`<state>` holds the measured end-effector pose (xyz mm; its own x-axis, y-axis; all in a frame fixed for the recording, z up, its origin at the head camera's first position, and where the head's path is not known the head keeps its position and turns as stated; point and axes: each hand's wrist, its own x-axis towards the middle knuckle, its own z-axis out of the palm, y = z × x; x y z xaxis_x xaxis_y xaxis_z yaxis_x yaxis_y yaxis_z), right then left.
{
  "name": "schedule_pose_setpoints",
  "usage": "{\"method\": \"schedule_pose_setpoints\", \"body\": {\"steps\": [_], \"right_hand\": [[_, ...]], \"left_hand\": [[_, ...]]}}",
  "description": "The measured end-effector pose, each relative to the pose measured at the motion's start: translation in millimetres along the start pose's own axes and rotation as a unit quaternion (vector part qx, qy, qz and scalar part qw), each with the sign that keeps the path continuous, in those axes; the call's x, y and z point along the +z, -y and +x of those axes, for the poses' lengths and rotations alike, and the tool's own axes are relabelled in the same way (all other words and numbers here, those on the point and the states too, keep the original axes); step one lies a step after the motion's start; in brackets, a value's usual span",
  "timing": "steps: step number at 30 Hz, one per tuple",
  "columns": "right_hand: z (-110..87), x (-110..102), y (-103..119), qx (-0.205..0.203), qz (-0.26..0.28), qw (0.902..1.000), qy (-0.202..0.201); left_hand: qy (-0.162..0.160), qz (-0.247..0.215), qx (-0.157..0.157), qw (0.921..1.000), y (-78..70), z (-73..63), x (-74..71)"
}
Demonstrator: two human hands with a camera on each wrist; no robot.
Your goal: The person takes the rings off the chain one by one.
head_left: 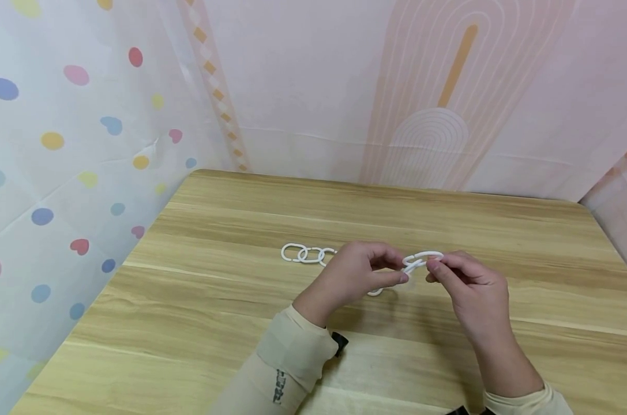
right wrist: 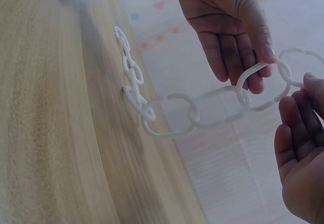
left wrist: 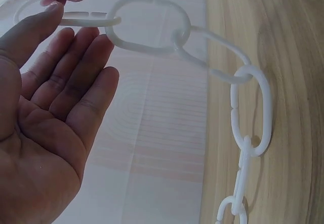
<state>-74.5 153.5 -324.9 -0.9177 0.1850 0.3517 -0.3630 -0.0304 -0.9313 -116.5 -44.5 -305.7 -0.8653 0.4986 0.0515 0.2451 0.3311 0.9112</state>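
A chain of white plastic links (head_left: 295, 244) runs from the tabletop up to both hands. My left hand (head_left: 356, 270) pinches one of its links between thumb and fingers. Opposite it, my right hand (head_left: 471, 285) pinches the end link (head_left: 428, 253), which hooks through the one in the left hand. From the left hand, several joined links (left wrist: 267, 102) hang down to the table in the left wrist view. The right wrist view shows the left palm (right wrist: 223, 11) facing the camera, with the right fingers (right wrist: 289, 111) close by. Small gaps show in some links.
A wood-grain table (head_left: 188, 340) lies beneath the hands. Behind it hangs a pale pink patterned backdrop (head_left: 313, 115), and a dotted white cloth (head_left: 85, 190) covers the left side. Black straps (head_left: 339, 343) sit at the cuffs.
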Motion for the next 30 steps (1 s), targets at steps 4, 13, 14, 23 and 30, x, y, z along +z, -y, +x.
{"method": "schedule_pose_setpoints", "body": {"steps": [4,13,14,23,30], "right_hand": [[-0.5,-0.6,0.2,0.007,-0.006,0.9999,0.008],[-0.8,1.1,1.1,0.018,0.014,0.9997,-0.007],[-0.8,1.4,1.1,0.018,0.016,0.9997,-0.01],[-0.7,2.9,0.9,0.027,-0.005,0.9993,-0.026],[-0.4,3.6,1.4,0.029,0.007,0.9993,-0.023]], "left_hand": [[-0.005,0.013,0.002,0.9999,-0.9,-0.1,0.1],[-0.018,0.024,0.018,0.9994,-1.3,0.7,0.1],[-0.02,0.027,0.021,0.9992,-1.5,0.7,-0.1],[-0.029,0.05,0.02,0.9981,-2.6,-0.4,-1.4],[-0.032,0.057,0.03,0.9974,-1.3,-0.4,-1.9]]}}
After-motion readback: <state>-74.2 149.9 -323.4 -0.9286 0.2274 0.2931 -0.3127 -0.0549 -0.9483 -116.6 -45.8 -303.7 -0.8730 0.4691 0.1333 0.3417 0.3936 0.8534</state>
